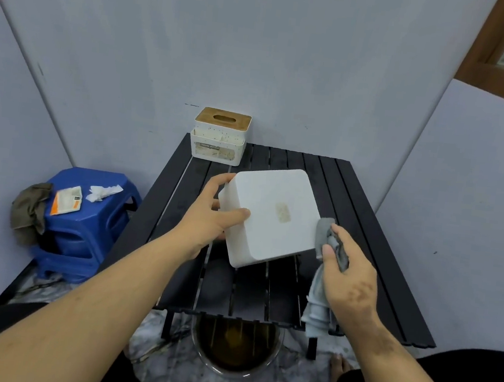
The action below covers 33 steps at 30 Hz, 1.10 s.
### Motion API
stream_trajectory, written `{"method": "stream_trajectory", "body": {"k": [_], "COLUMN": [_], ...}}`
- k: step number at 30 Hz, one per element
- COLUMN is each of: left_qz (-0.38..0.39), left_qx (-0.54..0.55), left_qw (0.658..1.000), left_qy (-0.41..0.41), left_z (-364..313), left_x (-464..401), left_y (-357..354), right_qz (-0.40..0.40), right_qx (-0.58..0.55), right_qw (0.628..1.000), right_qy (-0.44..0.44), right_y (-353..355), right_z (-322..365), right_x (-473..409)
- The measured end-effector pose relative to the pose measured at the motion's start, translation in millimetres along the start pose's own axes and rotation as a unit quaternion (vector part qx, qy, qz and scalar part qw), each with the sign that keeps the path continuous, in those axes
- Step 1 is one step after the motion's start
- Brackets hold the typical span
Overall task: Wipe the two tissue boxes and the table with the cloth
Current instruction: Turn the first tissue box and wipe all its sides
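Observation:
A plain white tissue box point(269, 217) is tipped up over the middle of the black slatted table point(365, 227), its flat underside with a small worn label facing me. My left hand point(210, 217) grips its left side, thumb across the face. My right hand point(348, 272) holds a bunched grey cloth point(326, 239) against the box's right edge; the cloth's tail hangs down past the table's front. A second white tissue box point(219, 137) with a wooden slotted lid stands upright at the table's far left corner.
A blue plastic stool point(85, 229) at the left carries a packet, a crumpled tissue and a drab rag. A round basin point(234, 347) of dark liquid sits on the floor under the table's front edge. Grey panels wall in the table on three sides.

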<state>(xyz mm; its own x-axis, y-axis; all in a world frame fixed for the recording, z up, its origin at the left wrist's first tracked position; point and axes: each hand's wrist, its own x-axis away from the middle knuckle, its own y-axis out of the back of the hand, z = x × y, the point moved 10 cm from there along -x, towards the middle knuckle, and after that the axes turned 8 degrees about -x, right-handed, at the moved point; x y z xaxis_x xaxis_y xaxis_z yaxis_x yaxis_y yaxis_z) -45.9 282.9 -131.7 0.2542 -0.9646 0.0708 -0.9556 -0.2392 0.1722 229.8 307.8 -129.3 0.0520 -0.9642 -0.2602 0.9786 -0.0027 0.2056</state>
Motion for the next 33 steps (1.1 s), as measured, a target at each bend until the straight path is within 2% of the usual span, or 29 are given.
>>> {"method": "stream_trajectory", "body": {"k": [7, 13, 17, 22, 27, 33], "left_qz": [-0.012, -0.005, -0.030, -0.028, -0.035, -0.025], "left_qx": [0.008, 0.008, 0.039, 0.167, 0.185, 0.148], "left_qw": [0.999, 1.000, 0.999, 0.985, 0.982, 0.987], "left_qy": [0.033, 0.012, -0.022, 0.015, -0.009, -0.050], "left_z": [1, -6, -15, -9, -16, -24], "left_x": [3, 10, 13, 14, 16, 19], "left_y": [2, 1, 11, 13, 7, 9], "right_qz": [-0.029, -0.043, -0.030, -0.015, -0.066, -0.075], "right_qx": [-0.142, -0.242, -0.237, -0.252, -0.296, -0.312], "right_qw": [0.987, 0.965, 0.970, 0.966, 0.951, 0.946], "right_qy": [-0.065, -0.095, -0.038, 0.058, 0.060, 0.047], "right_y": [0, -2, -1, -8, -17, -19], "right_z": [-21, -27, 0, 46, 55, 48], "right_x": [12, 15, 12, 7, 5, 0]}}
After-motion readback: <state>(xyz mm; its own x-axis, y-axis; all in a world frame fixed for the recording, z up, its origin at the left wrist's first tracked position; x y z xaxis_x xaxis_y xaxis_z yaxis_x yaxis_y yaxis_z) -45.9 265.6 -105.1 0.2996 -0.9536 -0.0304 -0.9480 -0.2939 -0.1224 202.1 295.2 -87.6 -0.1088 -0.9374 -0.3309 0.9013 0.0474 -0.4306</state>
